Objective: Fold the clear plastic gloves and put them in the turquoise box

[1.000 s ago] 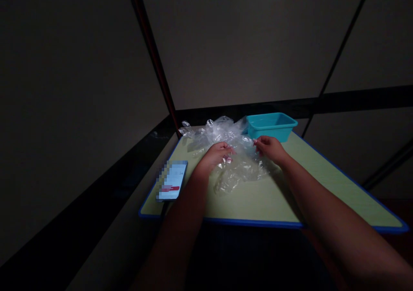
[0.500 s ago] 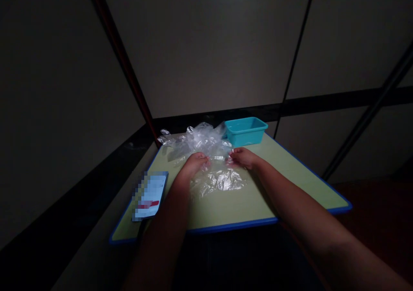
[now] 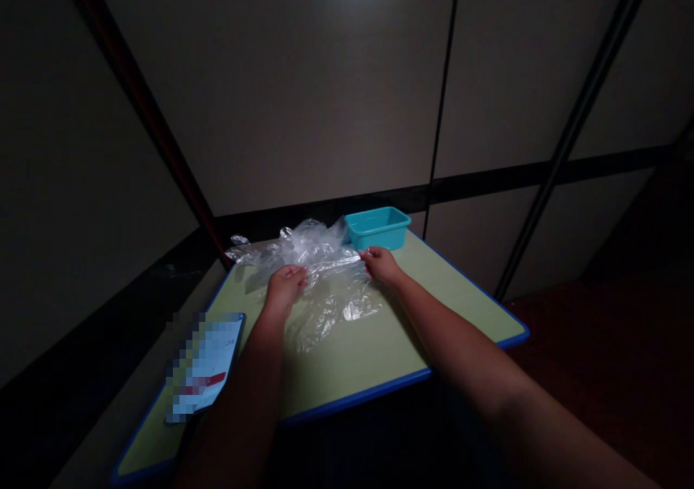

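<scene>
A clear, crinkled plastic bag (image 3: pixel 339 294) is stretched between my two hands, its upper edge drawn into a line and its lower part hanging over the table. My left hand (image 3: pixel 287 286) pinches the bag's left end. At the other end, my right hand (image 3: pixel 379 265) is closed on it with thumb and fingertips. Just behind lies a heap of crumpled clear plastic (image 3: pixel 309 243). Close beyond my right hand stands a turquoise plastic basket (image 3: pixel 378 230); its bottom is hidden by its front wall.
The small table has a pale yellow-green top (image 3: pixel 347 373) with a blue edge. A phone (image 3: pixel 214 359), partly blurred out, lies at its left side beside my left forearm. Panelled walls (image 3: pixel 303 98) rise behind and to the left.
My hands have moved farther apart, pulling the bag's upper edge straighter. The camera view has turned, so the table and everything on it appear farther left.
</scene>
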`<state>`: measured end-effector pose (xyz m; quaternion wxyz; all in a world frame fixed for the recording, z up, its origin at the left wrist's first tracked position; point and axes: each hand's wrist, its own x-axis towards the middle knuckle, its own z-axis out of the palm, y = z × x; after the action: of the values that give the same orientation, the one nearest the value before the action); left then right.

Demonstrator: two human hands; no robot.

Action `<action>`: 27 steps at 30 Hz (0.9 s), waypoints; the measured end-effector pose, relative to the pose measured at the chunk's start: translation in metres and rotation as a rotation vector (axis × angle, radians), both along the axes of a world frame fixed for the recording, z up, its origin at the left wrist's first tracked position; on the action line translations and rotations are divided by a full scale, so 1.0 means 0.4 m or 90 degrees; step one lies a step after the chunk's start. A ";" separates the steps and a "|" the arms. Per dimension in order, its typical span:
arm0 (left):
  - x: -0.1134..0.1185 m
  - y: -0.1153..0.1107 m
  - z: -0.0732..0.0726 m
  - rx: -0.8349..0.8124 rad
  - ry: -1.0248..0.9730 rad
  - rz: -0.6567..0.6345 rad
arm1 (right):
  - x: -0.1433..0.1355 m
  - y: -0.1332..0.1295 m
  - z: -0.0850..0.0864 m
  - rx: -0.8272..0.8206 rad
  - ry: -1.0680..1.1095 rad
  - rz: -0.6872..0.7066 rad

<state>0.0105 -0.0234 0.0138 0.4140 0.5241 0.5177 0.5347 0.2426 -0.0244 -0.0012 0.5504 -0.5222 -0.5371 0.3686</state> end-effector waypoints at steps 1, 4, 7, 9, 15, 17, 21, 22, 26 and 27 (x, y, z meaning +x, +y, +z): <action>-0.003 0.002 0.002 0.001 -0.014 0.013 | 0.003 0.002 0.000 0.009 -0.011 -0.014; -0.010 0.005 0.006 0.009 -0.054 0.047 | 0.012 0.008 0.001 0.025 -0.040 -0.044; -0.016 0.007 0.009 0.012 -0.092 0.062 | 0.014 0.012 0.001 0.027 -0.063 -0.053; -0.018 0.011 0.008 0.010 -0.118 0.070 | 0.013 0.014 0.000 0.028 -0.076 -0.050; -0.015 0.008 0.006 0.172 0.251 0.138 | -0.002 0.010 -0.005 0.035 -0.103 0.003; -0.007 -0.005 0.010 0.254 0.407 0.133 | -0.010 0.007 -0.004 0.050 -0.101 0.035; 0.019 -0.030 0.017 0.288 0.417 -0.044 | -0.027 -0.003 0.010 0.091 -0.080 0.108; 0.025 -0.034 0.018 0.269 0.377 -0.098 | -0.031 -0.006 0.014 0.092 -0.079 0.118; 0.039 -0.041 0.019 0.121 0.218 -0.230 | -0.040 -0.016 0.023 0.078 -0.088 0.124; 0.040 -0.042 0.020 0.096 0.198 -0.241 | -0.040 -0.017 0.023 0.079 -0.091 0.119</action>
<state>0.0264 -0.0403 0.0217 0.3818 0.7172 0.4262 0.3977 0.2265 -0.0311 0.0081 0.5054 -0.4597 -0.6429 0.3463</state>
